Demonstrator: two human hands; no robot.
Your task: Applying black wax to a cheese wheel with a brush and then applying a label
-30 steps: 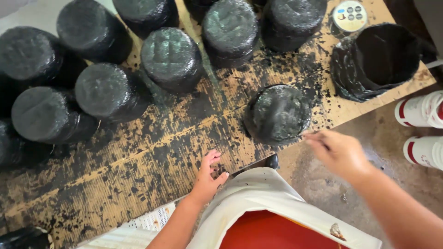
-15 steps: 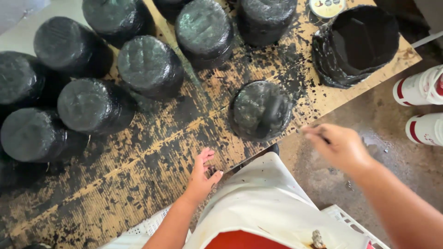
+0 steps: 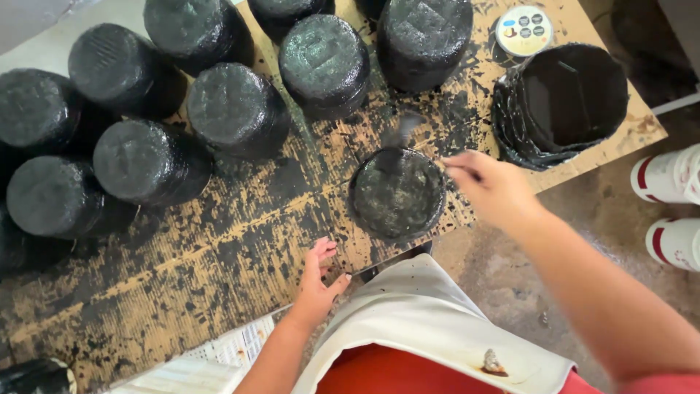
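My right hand (image 3: 492,188) pinches a thin brush (image 3: 408,135). Its blurred tip sits just above the far edge of a black-coated cylinder (image 3: 397,193), which stands upright near the board's front edge. My left hand (image 3: 319,281) rests with its fingers spread on the paint-spattered cardboard board (image 3: 219,270), just left of that cylinder, holding nothing. A white apron over a red garment fills the bottom of the head view.
Several more black-coated cylinders (image 3: 149,160) stand in rows across the back left. A black paint-filled tub (image 3: 565,102) and a small round tin lid (image 3: 523,29) sit at the back right. White and red shoes (image 3: 667,175) are on the concrete floor to the right. Newspaper (image 3: 219,354) lies at the bottom left.
My right hand has swung left and forward, carrying the brush from beside the near cylinder to over its top. My left hand stays on the board.
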